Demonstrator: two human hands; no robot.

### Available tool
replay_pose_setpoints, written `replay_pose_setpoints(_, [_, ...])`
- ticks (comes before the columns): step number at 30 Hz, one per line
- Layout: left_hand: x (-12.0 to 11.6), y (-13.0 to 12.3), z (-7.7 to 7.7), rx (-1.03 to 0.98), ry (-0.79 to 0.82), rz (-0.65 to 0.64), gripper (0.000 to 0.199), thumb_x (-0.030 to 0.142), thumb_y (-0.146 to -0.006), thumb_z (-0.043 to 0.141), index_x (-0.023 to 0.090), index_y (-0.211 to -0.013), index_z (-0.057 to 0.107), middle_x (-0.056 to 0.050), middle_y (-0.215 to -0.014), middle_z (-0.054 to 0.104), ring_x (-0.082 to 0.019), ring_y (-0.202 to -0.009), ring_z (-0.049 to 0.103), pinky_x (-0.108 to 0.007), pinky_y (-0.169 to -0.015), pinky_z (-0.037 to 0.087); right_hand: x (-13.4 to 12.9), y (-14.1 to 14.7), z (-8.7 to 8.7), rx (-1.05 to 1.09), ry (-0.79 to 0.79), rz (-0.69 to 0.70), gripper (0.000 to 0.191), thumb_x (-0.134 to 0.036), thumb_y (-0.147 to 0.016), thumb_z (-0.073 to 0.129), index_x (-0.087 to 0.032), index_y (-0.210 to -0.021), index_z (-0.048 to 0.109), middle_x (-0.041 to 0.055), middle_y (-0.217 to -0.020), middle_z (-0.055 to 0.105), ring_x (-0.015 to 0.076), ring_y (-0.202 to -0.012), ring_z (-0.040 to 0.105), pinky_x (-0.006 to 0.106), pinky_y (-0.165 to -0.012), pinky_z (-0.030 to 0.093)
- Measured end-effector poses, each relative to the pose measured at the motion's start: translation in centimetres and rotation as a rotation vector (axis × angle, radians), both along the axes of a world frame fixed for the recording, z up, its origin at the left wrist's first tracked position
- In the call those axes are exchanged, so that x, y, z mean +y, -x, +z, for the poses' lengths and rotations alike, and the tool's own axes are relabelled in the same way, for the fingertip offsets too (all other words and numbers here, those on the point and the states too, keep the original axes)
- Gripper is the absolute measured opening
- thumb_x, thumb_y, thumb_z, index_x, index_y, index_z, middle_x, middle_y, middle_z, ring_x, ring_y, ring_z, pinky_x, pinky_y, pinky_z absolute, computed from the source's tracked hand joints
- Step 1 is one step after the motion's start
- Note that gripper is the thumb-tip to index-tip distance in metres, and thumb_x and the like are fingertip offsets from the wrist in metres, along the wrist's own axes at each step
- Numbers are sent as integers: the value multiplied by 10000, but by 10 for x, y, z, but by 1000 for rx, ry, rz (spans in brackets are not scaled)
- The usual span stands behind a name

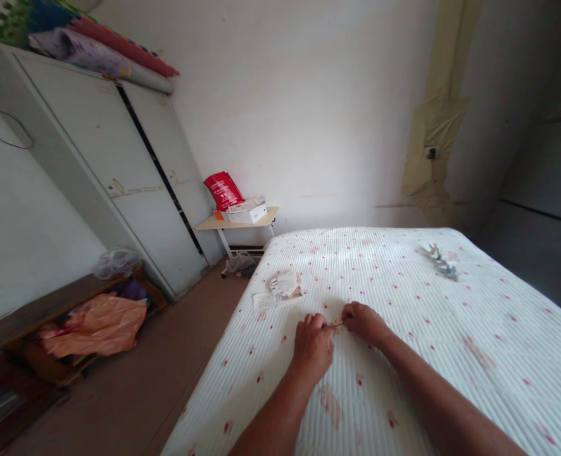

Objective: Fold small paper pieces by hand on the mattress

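Observation:
My left hand (313,345) is closed, low over the white quilted bed cover (385,253), its thumb and forefinger pinched at one end of a small thin brownish strip (338,323). At the strip's other end, the curled fingers of my right hand (365,323) close on it. The strip is too small for me to tell its kind. Beyond my left hand lie printed paper pieces (286,285), partly overlapping. Farther off to the right rests a crumpled, twisted grey-white thing (439,261).
A small table (207,223) at the back left bears a red bag (223,190) and a white box (249,214). Grey cabinets (95,139) stand left, rolled mats (104,54) on top. An orange plastic bag (97,323) hangs over a low wooden shelf. Brown floor (166,354) borders the bed.

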State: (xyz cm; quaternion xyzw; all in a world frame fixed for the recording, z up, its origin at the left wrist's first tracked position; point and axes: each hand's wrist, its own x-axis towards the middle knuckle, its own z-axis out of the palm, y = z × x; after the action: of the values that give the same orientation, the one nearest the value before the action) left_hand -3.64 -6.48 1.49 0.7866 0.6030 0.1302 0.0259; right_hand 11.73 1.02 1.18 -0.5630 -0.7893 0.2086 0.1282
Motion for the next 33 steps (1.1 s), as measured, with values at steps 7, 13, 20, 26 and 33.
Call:
replay_pose_setpoints(7, [1,0,-1,-20,-17,-11,305,142,-817,441,278,-1003,641,-42,-933,536,-188,-901,434,-324,-757,354,-2,1,1,-5,-16,-22,171,-328,-684,618,-167,-738,641,37,-776,628,143,-686,548,215,-568,328])
replay_pose_setpoints(13, [1,0,-3,-2,-2,11,318,134,-818,435,276,-1018,637,-51,-938,531,-191,-919,432,-324,-768,355,-2,3,1,-5,13,-53,106,-246,-679,603,-172,-739,651,38,-793,633,140,-706,551,214,-577,326])
replay_pose_setpoints(20, [0,0,-3,-20,-30,1,315,138,-825,424,270,-1011,641,-54,-926,529,-194,-909,432,-321,-758,357,1,2,-1,2,23,-46,145,-125,-680,538,-178,-720,667,32,-781,643,137,-726,564,210,-605,335])
replay_pose_setpoints(26, [0,0,-3,-18,-30,4,306,141,-823,436,276,-1013,635,-48,-929,530,-194,-908,435,-321,-760,351,0,2,-1,9,21,-40,154,-141,-708,513,-172,-723,663,37,-775,645,135,-722,568,212,-607,337])
replay_pose_setpoints(33, [-1,0,-2,-61,-20,9,313,125,-790,457,272,-991,646,-42,-934,547,-193,-914,447,-317,-760,350,-8,5,3,-16,-21,-75,201,-364,-682,631,-173,-745,635,45,-802,626,146,-695,554,223,-559,326])
